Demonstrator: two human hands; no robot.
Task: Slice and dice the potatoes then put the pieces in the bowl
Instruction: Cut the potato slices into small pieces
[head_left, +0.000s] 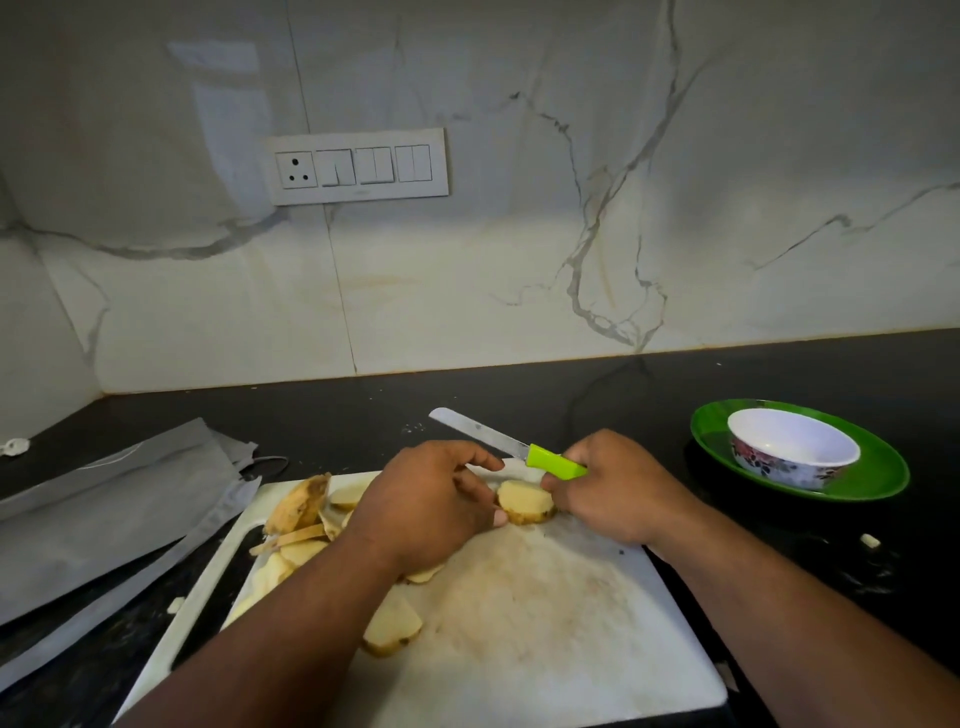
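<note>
A round potato slice (523, 502) lies on the white cutting board (519, 623) near its far edge. My left hand (423, 501) pinches the slice from the left with thumb and fingers. My right hand (608, 486) grips the green handle of a knife (553, 461), whose blade points away to the upper left, above the counter; its fingers also touch the slice's right side. Several potato slices (306, 545) are piled on the board's left part, partly hidden under my left forearm. An empty white flowered bowl (792, 447) sits on a green plate (878, 480) at the right.
A grey folded cloth or bag (119, 499) lies on the black counter left of the board. A marble wall with a switch panel (358, 166) stands behind. Small potato scraps (870, 540) lie on the counter at the right.
</note>
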